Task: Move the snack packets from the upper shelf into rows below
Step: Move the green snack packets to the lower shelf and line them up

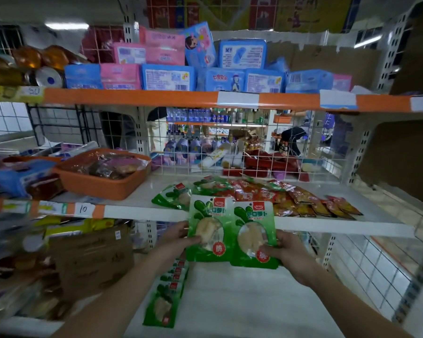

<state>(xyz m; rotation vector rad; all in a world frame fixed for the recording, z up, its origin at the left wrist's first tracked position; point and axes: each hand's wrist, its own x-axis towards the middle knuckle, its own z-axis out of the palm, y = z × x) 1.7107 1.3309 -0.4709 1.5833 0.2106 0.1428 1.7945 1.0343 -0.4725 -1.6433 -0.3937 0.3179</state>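
Currently, two green snack pkts are held just in front of the mid shelf (pixel 340 226) edge, side by side with edges meeting, one per hand. The left pkt (pixel 209 228) is gripped at its lower left edge by the left hand (pixel 177 236), thumb on the front and fingers curled behind. The right pkt (pixel 253 234) is pinched at its lower right corner by the right hand (pixel 287 252). Both are held upright: long axis vertical, red logo end up, printed faces toward the camera.

On the mid shelf behind them, loose green pkts (pixel 171 195) are lying flat, approx. three visible. Next to these is a heap of red pkts (pixel 291 198), too overlapped to be counted. An orange basket (pixel 103 184) is seen at the shelf's left.

Below the mid shelf, a row of green pkts (pixel 167 298) is laid overlapping, long axes front-to-back, logo ends away from the camera, at least five.
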